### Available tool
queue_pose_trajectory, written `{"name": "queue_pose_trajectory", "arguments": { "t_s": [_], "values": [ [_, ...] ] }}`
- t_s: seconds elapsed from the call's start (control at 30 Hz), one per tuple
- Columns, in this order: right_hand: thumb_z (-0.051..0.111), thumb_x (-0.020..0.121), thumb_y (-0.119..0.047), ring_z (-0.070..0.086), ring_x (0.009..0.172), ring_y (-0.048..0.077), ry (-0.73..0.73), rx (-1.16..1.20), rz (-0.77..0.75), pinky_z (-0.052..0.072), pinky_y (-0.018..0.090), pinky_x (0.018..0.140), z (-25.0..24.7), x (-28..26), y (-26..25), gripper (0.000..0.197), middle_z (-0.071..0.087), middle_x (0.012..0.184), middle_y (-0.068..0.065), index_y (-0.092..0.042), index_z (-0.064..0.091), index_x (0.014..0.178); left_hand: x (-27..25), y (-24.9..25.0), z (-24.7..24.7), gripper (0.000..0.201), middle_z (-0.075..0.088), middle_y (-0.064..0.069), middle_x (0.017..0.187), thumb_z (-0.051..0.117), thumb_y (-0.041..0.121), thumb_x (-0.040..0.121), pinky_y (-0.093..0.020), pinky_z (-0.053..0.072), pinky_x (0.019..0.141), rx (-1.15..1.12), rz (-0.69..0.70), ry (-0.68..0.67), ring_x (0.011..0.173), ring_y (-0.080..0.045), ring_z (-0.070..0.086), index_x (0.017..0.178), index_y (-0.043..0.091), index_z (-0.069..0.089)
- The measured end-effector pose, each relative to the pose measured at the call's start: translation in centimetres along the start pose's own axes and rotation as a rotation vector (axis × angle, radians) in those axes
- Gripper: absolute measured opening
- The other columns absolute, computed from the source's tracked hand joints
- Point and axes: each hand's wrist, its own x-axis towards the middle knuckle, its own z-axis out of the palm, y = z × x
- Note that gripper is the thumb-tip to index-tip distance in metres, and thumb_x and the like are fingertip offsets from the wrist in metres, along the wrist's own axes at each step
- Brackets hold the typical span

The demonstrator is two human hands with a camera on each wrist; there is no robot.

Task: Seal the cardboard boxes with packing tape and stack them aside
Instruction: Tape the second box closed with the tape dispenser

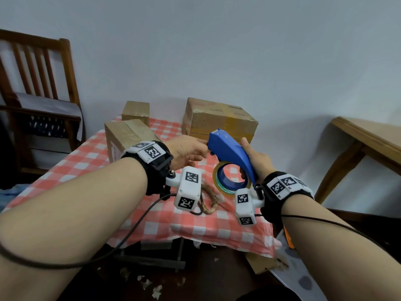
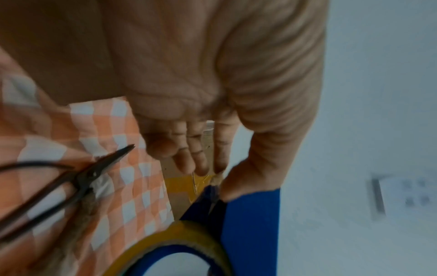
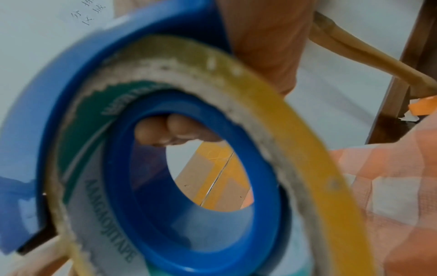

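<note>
My right hand (image 1: 251,161) grips a blue tape dispenser (image 1: 227,151) above the checkered table, with its fingertips (image 3: 170,130) showing through the core. A yellowish tape roll (image 1: 232,181) sits in the dispenser (image 3: 151,31). My left hand (image 1: 191,151) reaches to the dispenser's front end. There its thumb and forefinger pinch the tape end (image 2: 216,179). Three cardboard boxes stand on the table: a large one (image 1: 219,120) behind the dispenser, a medium one (image 1: 128,135) at the left, and a small one (image 1: 135,110) at the back.
Scissors (image 2: 94,177) with wrapped handles (image 1: 209,200) lie on the tablecloth (image 1: 86,170) under my hands. A wooden chair (image 1: 39,83) stands at the left and a wooden table (image 1: 368,144) at the right. Scraps litter the floor in front.
</note>
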Motion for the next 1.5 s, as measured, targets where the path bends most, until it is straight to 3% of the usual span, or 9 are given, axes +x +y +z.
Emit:
{"name": "queue_pose_trajectory", "arguments": {
  "t_s": [0.1,0.23,0.57,0.73,0.93,1.07,1.27,1.4,1.5],
  "values": [
    [0.058,0.081,-0.062,0.052,0.037,0.014,-0.002,-0.046,0.018,0.04,0.015,0.036,0.0,0.2,0.1,0.057,0.057,0.06,0.008,-0.005,0.059,0.081,0.2,-0.2,0.1,0.029,0.066,-0.003,0.095,0.074,0.007,0.078,-0.024,0.032,0.056,0.164,0.12,0.057,0.083,-0.013,0.052,0.105,0.016,0.069],
    [0.056,0.079,-0.067,0.055,0.053,0.019,-0.011,-0.083,0.034,0.046,0.023,0.049,0.1,0.6,0.3,0.065,0.061,0.067,0.008,-0.004,0.063,0.092,0.5,-0.4,0.2,0.024,0.067,-0.005,0.094,0.072,0.007,0.081,-0.022,0.036,0.055,0.213,0.216,0.167,0.076,-0.012,0.055,0.103,0.011,0.068],
    [0.057,0.079,-0.066,0.056,0.057,0.02,-0.016,-0.062,0.001,0.047,0.027,0.057,0.1,0.8,0.2,0.064,0.062,0.07,0.009,-0.004,0.063,0.092,1.0,-0.1,0.2,0.036,0.063,-0.016,0.087,0.07,0.006,0.08,-0.024,0.039,0.052,0.292,0.182,0.233,0.067,-0.02,0.05,0.114,-0.003,0.063],
    [0.055,0.082,-0.064,0.055,0.057,0.02,-0.005,-0.149,-0.044,0.046,0.026,0.058,0.1,0.7,-0.3,0.058,0.06,0.067,0.007,-0.007,0.058,0.074,1.2,0.8,0.5,0.032,0.068,-0.017,0.104,0.068,0.006,0.08,-0.04,0.054,0.084,0.641,0.298,0.22,0.089,-0.029,0.065,0.111,-0.001,0.064],
    [0.057,0.081,-0.063,0.055,0.057,0.021,-0.006,-0.138,-0.074,0.047,0.03,0.064,0.3,0.7,-0.6,0.058,0.06,0.065,0.007,-0.006,0.058,0.071,1.3,1.5,0.3,0.024,0.057,-0.01,0.078,0.07,0.012,0.078,-0.03,0.041,0.063,0.823,0.282,0.277,0.067,-0.023,0.05,0.098,-0.002,0.065],
    [0.06,0.08,-0.061,0.054,0.052,0.021,0.015,-0.069,-0.087,0.048,0.031,0.061,0.4,0.5,-0.4,0.058,0.059,0.061,0.008,-0.004,0.059,0.071,1.3,1.6,0.4,0.007,0.055,-0.007,0.07,0.067,0.008,0.081,-0.022,0.039,0.054,0.69,0.204,0.259,0.054,-0.016,0.047,0.086,0.003,0.065],
    [0.061,0.079,-0.059,0.053,0.042,0.019,0.04,0.09,-0.112,0.045,0.024,0.045,-0.1,0.2,0.0,0.057,0.056,0.052,0.007,-0.004,0.056,0.065,1.7,1.4,-0.2,0.011,0.046,-0.01,0.07,0.049,-0.006,0.086,-0.012,0.024,0.032,-0.118,-0.138,0.159,0.025,-0.008,0.025,0.079,0.002,0.047],
    [0.062,0.078,-0.057,0.054,0.042,0.02,0.028,0.136,-0.124,0.047,0.025,0.048,-0.2,0.1,0.1,0.055,0.056,0.046,0.005,-0.005,0.056,0.065,0.7,2.0,-0.1,0.025,0.042,-0.004,0.061,0.043,-0.003,0.093,-0.013,0.034,0.033,-0.143,-0.183,0.013,0.033,-0.013,0.036,0.069,0.004,0.047],
    [0.062,0.079,-0.056,0.054,0.034,0.017,0.006,0.173,-0.115,0.045,0.023,0.041,-0.4,0.2,0.0,0.055,0.056,0.042,0.005,-0.002,0.059,0.073,0.4,2.0,0.4,0.022,0.036,-0.003,0.061,0.047,0.001,0.091,-0.015,0.026,0.036,-0.042,-0.133,0.054,0.043,-0.01,0.026,0.07,0.007,0.049]
  ]
}}
